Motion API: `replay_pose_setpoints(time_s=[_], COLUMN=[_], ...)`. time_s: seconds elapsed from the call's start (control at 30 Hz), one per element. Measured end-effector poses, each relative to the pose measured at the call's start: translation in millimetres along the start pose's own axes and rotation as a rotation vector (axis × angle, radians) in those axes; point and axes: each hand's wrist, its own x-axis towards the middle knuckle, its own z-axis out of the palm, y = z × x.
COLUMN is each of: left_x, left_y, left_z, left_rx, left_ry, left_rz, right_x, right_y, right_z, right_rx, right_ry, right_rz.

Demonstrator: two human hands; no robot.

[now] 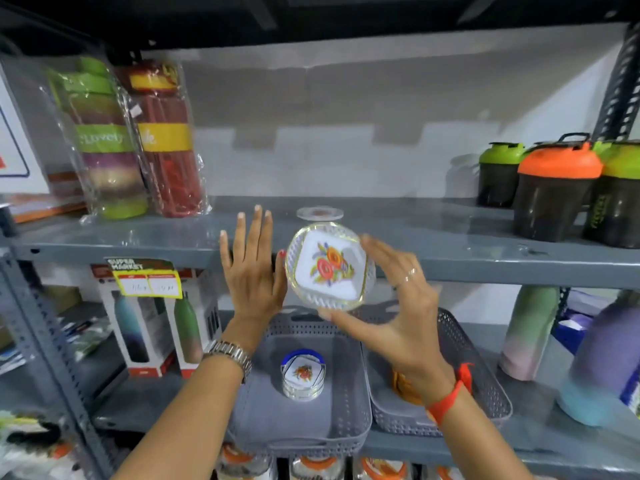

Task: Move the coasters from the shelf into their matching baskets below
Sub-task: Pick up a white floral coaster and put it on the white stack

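Note:
A clear round coaster with a flower print is held tilted toward me in front of the shelf edge; my right hand grips its right and lower rim. My left hand is spread flat just left of it, thumb near the rim, holding nothing. Another clear coaster lies on the grey shelf behind. Below, the left grey basket holds a stack of flowered coasters with a blue rim. The right grey basket holds orange coasters, mostly hidden by my right wrist.
Wrapped bottles stand at the shelf's left, shaker bottles with green and orange lids at its right. Boxed bottles sit left of the baskets, pastel bottles right of them. More coasters lie on the level below.

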Motion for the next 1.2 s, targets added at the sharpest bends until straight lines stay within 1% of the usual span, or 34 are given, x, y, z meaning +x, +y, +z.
replay_pose_setpoints(time_s=[0.03, 0.1, 0.17, 0.2, 0.27, 0.33, 0.4, 0.53, 0.57, 0.63, 0.77, 0.97, 1.13, 1.2], left_x=[0.2, -0.7, -1.1, -1.2, -2.9, -2.5, -2.7, -3.1, -2.8, -2.5, -3.0, -3.1, -2.7, -2.6], left_y=[-0.5, 0.6, 3.9, 4.7, 4.4, 4.4, 3.8, 3.1, 3.5, 2.3, 0.9, 0.7, 0.7, 1.2], left_z=[0.7, 0.0, -2.4, -1.8, 0.2, 1.4, 1.9, 2.7, 2.9, 4.2, 7.4, 12.4, 13.5, 14.4], left_rx=[0.018, -0.021, -0.061, -0.064, -0.060, -0.055, -0.063, -0.063, -0.062, -0.060, -0.049, -0.051, -0.041, -0.044], left_ry=[0.020, 0.031, 0.036, 0.040, 0.043, 0.040, 0.037, 0.046, 0.049, 0.053, 0.067, 0.109, 0.131, 0.131], left_rz=[0.008, 0.006, -0.012, -0.025, -0.045, -0.050, -0.048, -0.042, -0.042, -0.037, -0.025, -0.037, -0.038, -0.045], right_x=[-17.8, -54.3, -82.5, -93.7, -109.5, -123.9, -134.3, -147.0, -149.8, -156.0, -157.9, -153.0, -154.2, -155.3], right_y=[4.8, 18.3, 34.6, 45.3, 62.6, 79.5, 89.4, 99.3, 101.2, 108.4, 120.5, 137.8, 147.1, 145.2], right_z=[2.8, 14.0, 31.5, 41.9, 62.7, 84.2, 106.2, 144.2, 150.4, 160.8, 174.6, 186.5, 190.7, 191.2], right_rx=[0.024, 0.044, -0.033, -0.119, -0.276, -0.321, -0.330, -0.312, -0.322, -0.364, -0.387, -0.473, -0.603, -0.641], right_ry=[-0.033, -0.114, -0.203, -0.262, -0.423, -0.566, -0.648, -0.730, -0.755, -0.784, -0.763, -0.815, -0.846, -0.830], right_rz=[0.025, 0.105, 0.225, 0.306, 0.533, 0.729, 0.799, 0.815, 0.850, 0.842, 0.853, 0.817, 0.787, 0.764])
